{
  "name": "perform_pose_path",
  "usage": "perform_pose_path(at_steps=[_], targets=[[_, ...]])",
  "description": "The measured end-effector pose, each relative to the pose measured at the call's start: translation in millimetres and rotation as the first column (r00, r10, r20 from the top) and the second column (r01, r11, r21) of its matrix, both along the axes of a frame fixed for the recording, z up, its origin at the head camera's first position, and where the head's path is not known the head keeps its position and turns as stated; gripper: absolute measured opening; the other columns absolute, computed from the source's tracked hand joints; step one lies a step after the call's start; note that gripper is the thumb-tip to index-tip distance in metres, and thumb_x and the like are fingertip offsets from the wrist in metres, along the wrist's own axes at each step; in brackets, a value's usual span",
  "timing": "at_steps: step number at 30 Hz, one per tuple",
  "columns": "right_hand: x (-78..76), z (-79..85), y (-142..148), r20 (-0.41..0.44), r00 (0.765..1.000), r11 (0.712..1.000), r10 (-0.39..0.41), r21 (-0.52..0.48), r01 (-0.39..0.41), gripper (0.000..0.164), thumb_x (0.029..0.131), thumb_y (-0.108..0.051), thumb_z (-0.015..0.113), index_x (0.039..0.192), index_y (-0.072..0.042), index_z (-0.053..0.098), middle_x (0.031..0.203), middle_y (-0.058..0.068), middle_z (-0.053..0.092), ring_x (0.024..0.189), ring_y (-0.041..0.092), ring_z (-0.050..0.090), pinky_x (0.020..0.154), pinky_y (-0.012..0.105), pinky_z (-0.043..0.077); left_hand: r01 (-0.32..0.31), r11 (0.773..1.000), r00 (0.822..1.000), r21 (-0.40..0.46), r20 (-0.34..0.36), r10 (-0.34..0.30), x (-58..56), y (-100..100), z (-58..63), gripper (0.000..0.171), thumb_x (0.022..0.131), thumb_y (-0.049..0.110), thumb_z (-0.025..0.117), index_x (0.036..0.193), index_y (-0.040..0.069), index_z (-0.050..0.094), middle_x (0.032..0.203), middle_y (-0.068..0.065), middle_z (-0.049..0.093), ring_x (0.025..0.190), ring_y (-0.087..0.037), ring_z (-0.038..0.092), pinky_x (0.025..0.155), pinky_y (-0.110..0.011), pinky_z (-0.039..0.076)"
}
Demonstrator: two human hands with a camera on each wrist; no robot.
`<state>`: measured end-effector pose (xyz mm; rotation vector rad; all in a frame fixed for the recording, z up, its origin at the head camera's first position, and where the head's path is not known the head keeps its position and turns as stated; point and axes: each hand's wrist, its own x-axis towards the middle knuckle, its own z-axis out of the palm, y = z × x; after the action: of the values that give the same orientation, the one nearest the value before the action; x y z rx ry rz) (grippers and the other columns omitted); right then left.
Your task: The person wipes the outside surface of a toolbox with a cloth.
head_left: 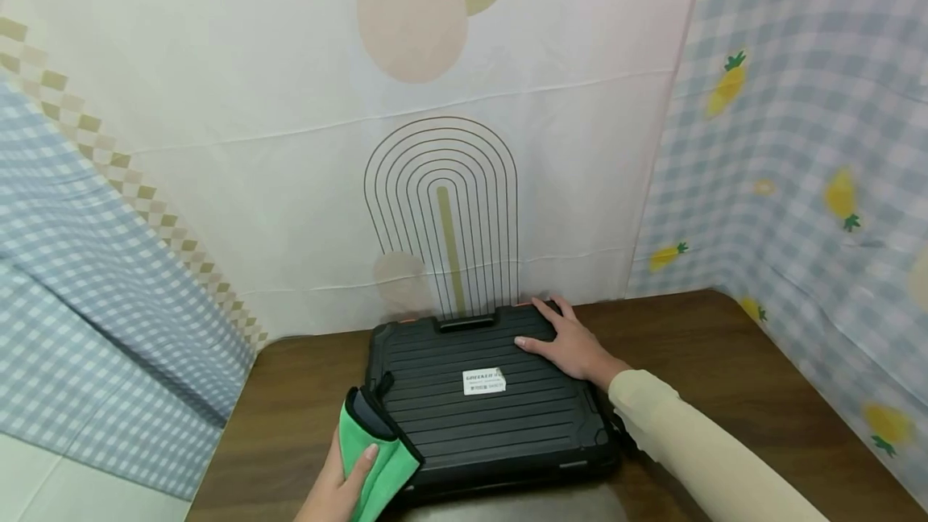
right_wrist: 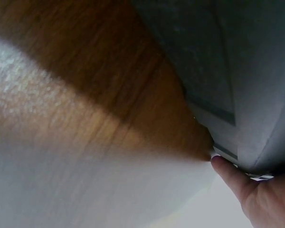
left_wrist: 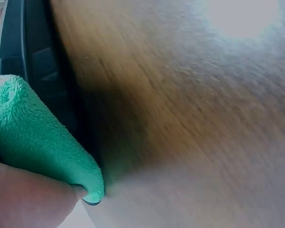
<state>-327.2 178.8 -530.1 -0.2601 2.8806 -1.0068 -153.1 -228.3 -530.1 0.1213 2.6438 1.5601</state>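
A black ribbed plastic tool case [head_left: 507, 421] lies flat on the table, its handle [head_left: 466, 324] toward the back wall and a white label [head_left: 484, 381] on its lid. My left hand [head_left: 335, 478] grips a green plush cloth [head_left: 384, 470] with black edging and a dark grey reverse side, at the case's front left corner. In the left wrist view the cloth [left_wrist: 33, 128] bunches above the thumb, beside the case's dark side. My right hand [head_left: 573, 346] rests with spread fingers on the lid's back right part, fingertips at the rear edge.
The brown wooden table [head_left: 696, 377] extends to both sides of the case. A white printed cloth [head_left: 290, 208] hangs behind it, and blue checked cloths hang at the left [head_left: 94, 240] and right [head_left: 790, 184]. Light glares off the tabletop in front.
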Motion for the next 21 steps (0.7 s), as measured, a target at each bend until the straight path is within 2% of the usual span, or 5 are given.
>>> perform_pose_path(at_steps=[7, 10, 12, 16, 21], targets=[[-0.5, 0.0, 2, 0.004, 1.0, 1.0, 0.011, -0.002, -0.011, 0.106, 0.079, -0.087, 0.055, 0.164, -0.032, 0.022, 0.171, 0.015, 0.006, 0.14, 0.049, 0.04, 0.101, 0.071, 0.04, 0.072, 0.993, 0.957, -0.092, -0.275, -0.095, -1.5, -4, -15.2, 0.079, 0.104, 0.013, 0.059, 0.161, -0.002, 0.007, 0.16, -0.035, 0.022, 0.141, -0.046, 0.027, 0.107, -0.006, 0.018], [0.2, -0.3, 1, 0.002, 1.0, 1.0, 0.011, -0.004, -0.011, 0.107, 0.079, -0.087, 0.055, 0.164, -0.032, 0.023, 0.171, 0.015, 0.006, 0.14, 0.05, 0.041, 0.101, 0.072, 0.04, 0.036, 0.967, 0.904, -0.253, -0.405, -0.139, -2.9, -6, -20.6, 0.087, 0.098, 0.011, 0.066, 0.161, -0.003, 0.008, 0.158, -0.037, 0.024, 0.141, -0.048, 0.028, 0.115, -0.019, 0.025], [0.4, 0.2, 1, 0.002, 1.0, 1.0, 0.012, -0.008, -0.012, 0.107, 0.079, -0.087, 0.055, 0.164, -0.032, 0.023, 0.171, 0.015, 0.006, 0.14, 0.05, 0.041, 0.101, 0.073, 0.04, -0.013, 0.923, 0.882, -0.384, -0.439, -0.17, -2.3, -7, -22.1, 0.091, 0.096, 0.02, 0.071, 0.162, -0.001, 0.011, 0.158, -0.035, 0.025, 0.144, -0.047, 0.028, 0.116, -0.038, 0.036], [1.2, 1.4, 1, -0.001, 1.0, 1.0, 0.01, -0.014, -0.01, 0.107, 0.078, -0.087, 0.056, 0.163, -0.032, 0.024, 0.171, 0.014, 0.006, 0.141, 0.05, 0.04, 0.101, 0.073, 0.039, -0.034, 0.807, 0.818, -0.589, -0.481, -0.317, -1.8, -6, -20.0, 0.096, 0.093, 0.043, 0.073, 0.162, 0.002, 0.019, 0.163, -0.029, 0.026, 0.15, -0.045, 0.022, 0.124, -0.046, 0.019], [1.9, 1.9, 1, 0.003, 1.0, 1.0, 0.008, -0.01, -0.008, 0.106, 0.079, -0.086, 0.056, 0.164, -0.031, 0.023, 0.171, 0.015, 0.005, 0.141, 0.05, 0.039, 0.101, 0.073, 0.039, -0.091, 0.637, 0.662, -0.766, -0.524, -0.536, -2.4, 8, -13.8, 0.102, 0.092, 0.073, 0.054, 0.16, 0.003, 0.028, 0.162, -0.024, 0.034, 0.15, -0.04, 0.027, 0.125, -0.035, -0.007]])
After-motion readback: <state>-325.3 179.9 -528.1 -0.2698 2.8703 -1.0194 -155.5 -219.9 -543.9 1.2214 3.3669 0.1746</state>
